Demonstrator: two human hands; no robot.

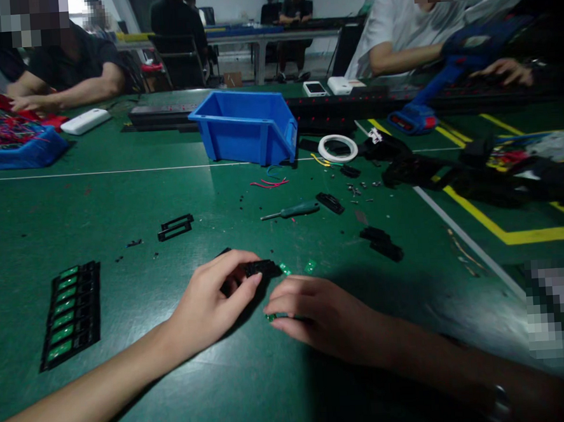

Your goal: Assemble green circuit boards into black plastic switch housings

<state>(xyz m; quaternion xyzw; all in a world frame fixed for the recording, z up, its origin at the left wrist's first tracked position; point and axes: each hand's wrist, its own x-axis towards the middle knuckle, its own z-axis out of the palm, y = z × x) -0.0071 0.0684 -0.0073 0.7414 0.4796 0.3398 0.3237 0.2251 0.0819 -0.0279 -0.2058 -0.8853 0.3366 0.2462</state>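
Pinching a small green board [270, 317] between thumb and fingertips, my right hand [320, 317] rests just below the middle of the frame, its grip narrow; only an edge of the board shows, the rest being hidden by my fingers. I judge it light, thin and stiff, easily scratched or cracked if bent, and a little slippery on its face, so the edges are the place to take hold, with gentle pressure.

Just to the left, at the centre, my left hand [215, 298] curls around a black block [261, 268], thumb on the near side, fingers over the top. It looks like hard plastic: light, rigid, able to stand a firmer grip along its long sides. Its slots, if any, are too dark to make out.

Just beyond my fingertips, two green bits [310, 266] lie on the counter [146, 410]. Farther out, at the lower left, lies a strip [69, 316] of black parts with green faces; I would lift it from both ends, as it may flex or come apart. Above centre are a screwdriver [301, 209] and some red wires [269, 184], with a blue bin [243, 127] behind them.
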